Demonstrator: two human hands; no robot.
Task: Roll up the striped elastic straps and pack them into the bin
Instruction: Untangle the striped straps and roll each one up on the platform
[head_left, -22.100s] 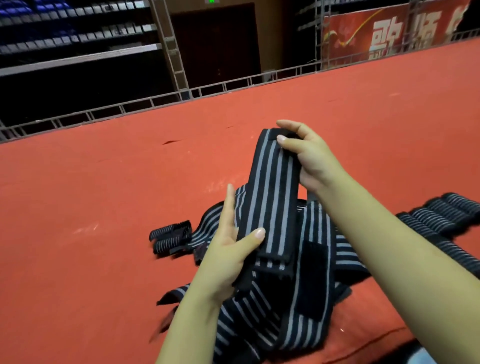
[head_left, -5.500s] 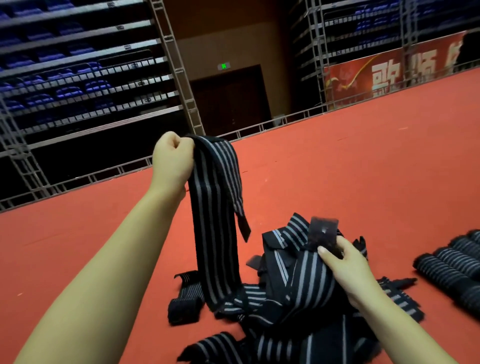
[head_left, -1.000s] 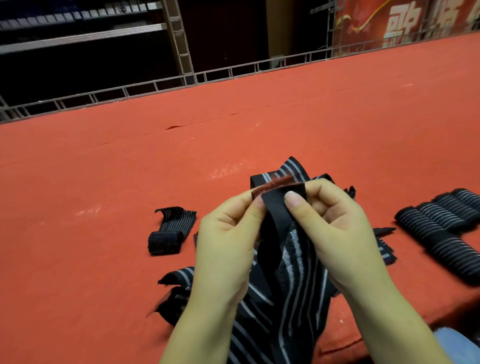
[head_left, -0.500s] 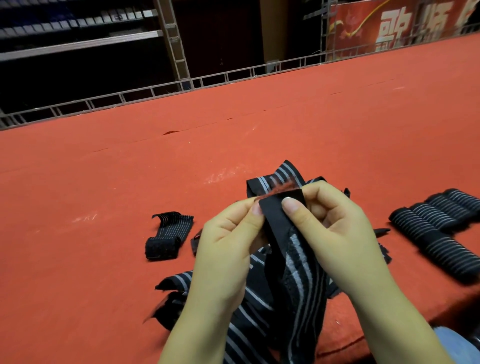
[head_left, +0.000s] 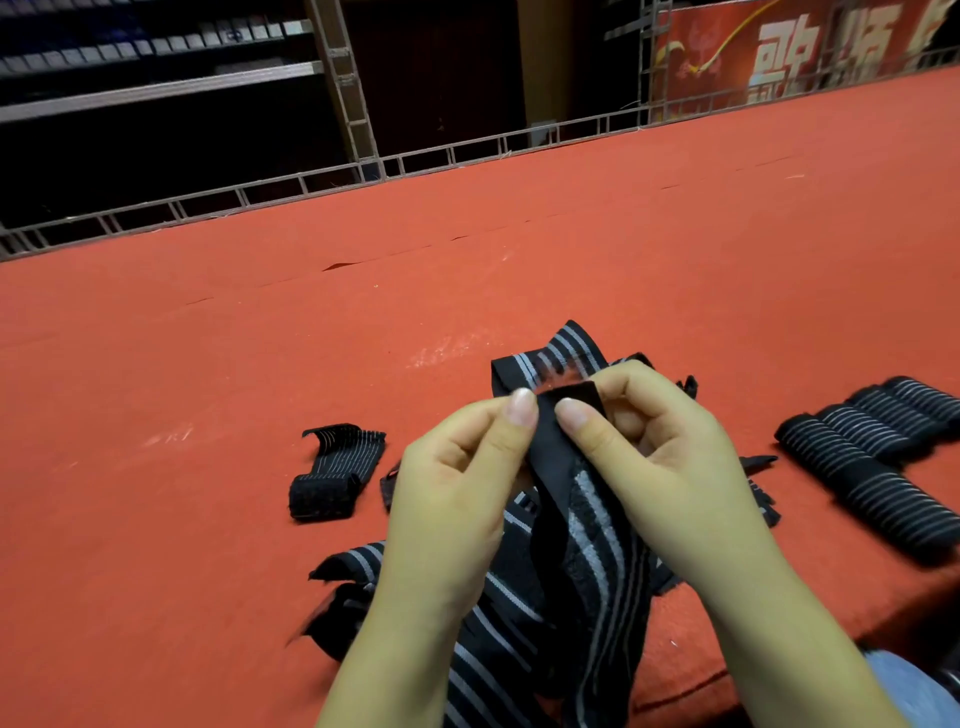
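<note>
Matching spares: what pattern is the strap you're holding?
Black with grey lengthwise stripes, on the strap pinched by both hands; head view shows it.

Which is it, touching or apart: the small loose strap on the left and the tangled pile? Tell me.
Apart. The head view shows bare red carpet between the small strap and the pile.

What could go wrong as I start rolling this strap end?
1. Both hands, left and right, pinch only the tip of the strap; its tail runs down into the pile, so it may snag and drag others along.
2. The pile lies near the carpet edge; loose straps might slide off.
3. No bin is in view, so the rolls remain unpacked.
</note>
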